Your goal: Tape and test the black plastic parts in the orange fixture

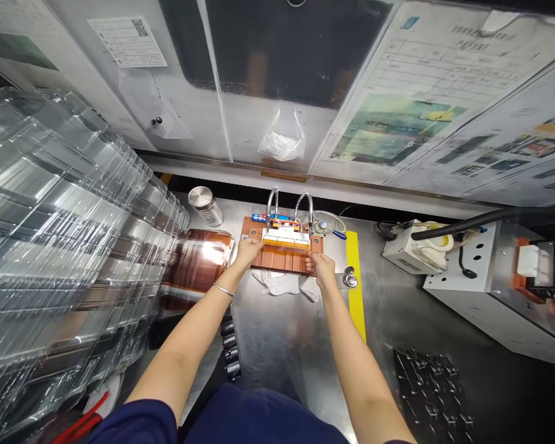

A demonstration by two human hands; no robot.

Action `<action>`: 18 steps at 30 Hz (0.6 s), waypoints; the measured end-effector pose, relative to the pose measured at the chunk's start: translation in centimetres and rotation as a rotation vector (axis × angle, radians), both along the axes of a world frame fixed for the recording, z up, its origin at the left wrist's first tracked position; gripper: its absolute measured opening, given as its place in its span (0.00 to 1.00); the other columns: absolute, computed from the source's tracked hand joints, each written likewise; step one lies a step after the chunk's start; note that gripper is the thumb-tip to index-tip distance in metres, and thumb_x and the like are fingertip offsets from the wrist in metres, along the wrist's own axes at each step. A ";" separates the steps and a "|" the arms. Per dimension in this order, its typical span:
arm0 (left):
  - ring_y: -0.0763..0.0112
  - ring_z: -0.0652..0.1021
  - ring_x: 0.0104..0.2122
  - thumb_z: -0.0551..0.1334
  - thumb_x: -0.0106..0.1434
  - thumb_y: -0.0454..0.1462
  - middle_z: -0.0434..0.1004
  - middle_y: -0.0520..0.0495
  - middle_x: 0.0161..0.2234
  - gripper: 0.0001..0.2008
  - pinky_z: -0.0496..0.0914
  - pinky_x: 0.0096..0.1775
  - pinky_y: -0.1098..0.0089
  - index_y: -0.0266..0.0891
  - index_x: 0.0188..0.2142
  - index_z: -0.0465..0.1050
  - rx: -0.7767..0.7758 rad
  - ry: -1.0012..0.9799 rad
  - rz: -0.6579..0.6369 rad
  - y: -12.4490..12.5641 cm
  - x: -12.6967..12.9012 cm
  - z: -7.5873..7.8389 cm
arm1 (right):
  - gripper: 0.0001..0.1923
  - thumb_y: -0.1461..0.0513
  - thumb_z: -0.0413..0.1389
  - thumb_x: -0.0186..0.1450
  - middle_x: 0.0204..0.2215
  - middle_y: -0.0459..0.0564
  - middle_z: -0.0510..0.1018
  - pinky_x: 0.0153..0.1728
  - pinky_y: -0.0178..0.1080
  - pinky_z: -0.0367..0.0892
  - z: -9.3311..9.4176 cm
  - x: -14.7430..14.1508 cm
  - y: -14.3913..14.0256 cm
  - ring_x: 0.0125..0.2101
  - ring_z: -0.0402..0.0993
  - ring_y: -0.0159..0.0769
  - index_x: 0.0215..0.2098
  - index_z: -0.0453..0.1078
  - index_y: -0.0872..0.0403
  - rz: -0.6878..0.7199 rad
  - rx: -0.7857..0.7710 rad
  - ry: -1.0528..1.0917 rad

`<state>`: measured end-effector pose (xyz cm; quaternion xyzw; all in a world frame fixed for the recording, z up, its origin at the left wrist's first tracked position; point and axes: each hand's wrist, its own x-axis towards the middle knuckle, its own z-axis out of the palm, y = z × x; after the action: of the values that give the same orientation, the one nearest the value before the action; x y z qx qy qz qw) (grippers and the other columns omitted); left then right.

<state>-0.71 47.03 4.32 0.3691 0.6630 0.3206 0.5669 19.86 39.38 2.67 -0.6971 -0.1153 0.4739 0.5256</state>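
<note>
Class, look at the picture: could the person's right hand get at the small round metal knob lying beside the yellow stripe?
Probably yes. The right hand rests on the brown fixture, and the metal knob lies just beside it on the bare table, with nothing between them.

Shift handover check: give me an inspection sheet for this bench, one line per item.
Surface: metal bench, yellow strip.
Job's things: white-orange connector block on brown fixture.
Clutter: white cloth, steel jar, stacked clear trays.
Grippers: left hand and right hand at the block's ends; grip unclear.
Cables: two flexible metal hoses, black corrugated hose.
Surroundings: grey box, posted sheets.
</note>
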 end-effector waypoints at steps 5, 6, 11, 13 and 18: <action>0.81 0.59 0.14 0.64 0.48 0.32 0.61 0.57 0.11 0.11 0.54 0.19 0.77 0.37 0.16 0.63 -0.026 0.003 0.002 0.9 0.3 -0.2 | 0.09 0.65 0.63 0.49 0.13 0.45 0.73 0.11 0.26 0.62 0.4 0.2 1.1 0.11 0.64 0.25 0.20 0.66 0.58 -0.047 -0.042 0.027; 0.82 0.59 0.13 0.65 0.48 0.33 0.60 0.57 0.11 0.11 0.54 0.19 0.77 0.37 0.16 0.62 -0.031 0.002 0.001 1.0 0.3 -0.3 | 0.09 0.66 0.63 0.49 0.13 0.45 0.72 0.10 0.26 0.61 0.4 0.1 1.2 0.11 0.63 0.24 0.20 0.65 0.58 -0.052 -0.044 0.028; 0.82 0.57 0.13 0.64 0.48 0.33 0.57 0.59 0.10 0.11 0.52 0.18 0.78 0.38 0.17 0.62 -0.049 -0.007 0.004 1.6 0.2 -0.7 | 0.09 0.66 0.63 0.50 0.13 0.45 0.72 0.10 0.26 0.59 0.5 -0.1 1.3 0.10 0.62 0.24 0.21 0.66 0.58 -0.066 -0.041 0.036; 0.82 0.57 0.12 0.63 0.49 0.32 0.58 0.59 0.10 0.10 0.52 0.18 0.78 0.38 0.17 0.62 -0.058 -0.009 0.002 1.7 0.3 -0.6 | 0.09 0.66 0.62 0.50 0.13 0.45 0.72 0.09 0.26 0.59 0.5 -0.1 1.3 0.10 0.62 0.24 0.21 0.65 0.58 -0.069 -0.039 0.040; 0.82 0.59 0.13 0.64 0.48 0.32 0.60 0.58 0.11 0.08 0.53 0.18 0.78 0.37 0.18 0.64 -0.063 -0.004 0.004 1.8 0.2 -0.5 | 0.10 0.65 0.62 0.51 0.12 0.44 0.71 0.09 0.26 0.59 0.4 -0.1 1.3 0.10 0.62 0.24 0.19 0.63 0.57 -0.071 -0.040 0.040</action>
<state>-0.47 48.78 3.86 0.3493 0.6723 0.3015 0.5789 19.74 40.69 3.06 -0.7014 -0.0706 0.4709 0.5303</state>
